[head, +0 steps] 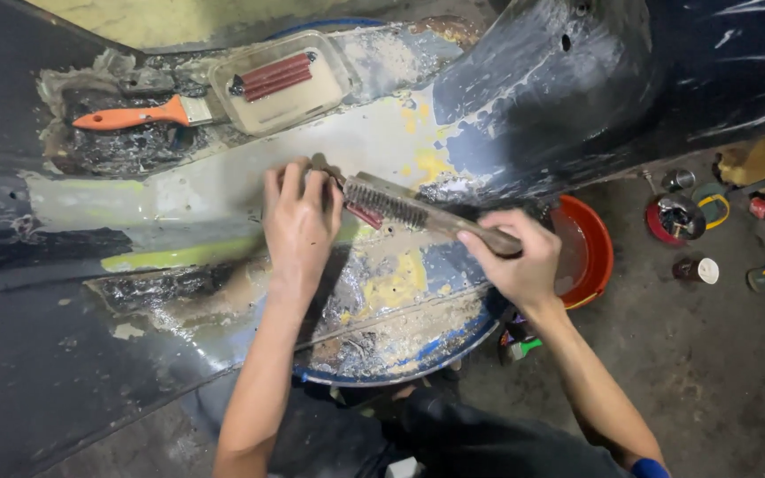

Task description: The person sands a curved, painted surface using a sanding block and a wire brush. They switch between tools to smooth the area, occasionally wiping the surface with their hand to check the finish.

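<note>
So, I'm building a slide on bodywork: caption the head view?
Right hand works a wire brush beside the left hand on a patchy car panel.

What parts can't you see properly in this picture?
- Head view: the far tip of the wooden-handled wire brush, covered by the left hand.
- The brush's handle end, wrapped by the right hand.
- The round red plastic basin, partly behind the scraped dark body panel.

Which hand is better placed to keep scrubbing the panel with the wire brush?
Right. The right hand already grips the wire brush handle, bristles near the panel. The left hand lies at the brush's head.
</note>
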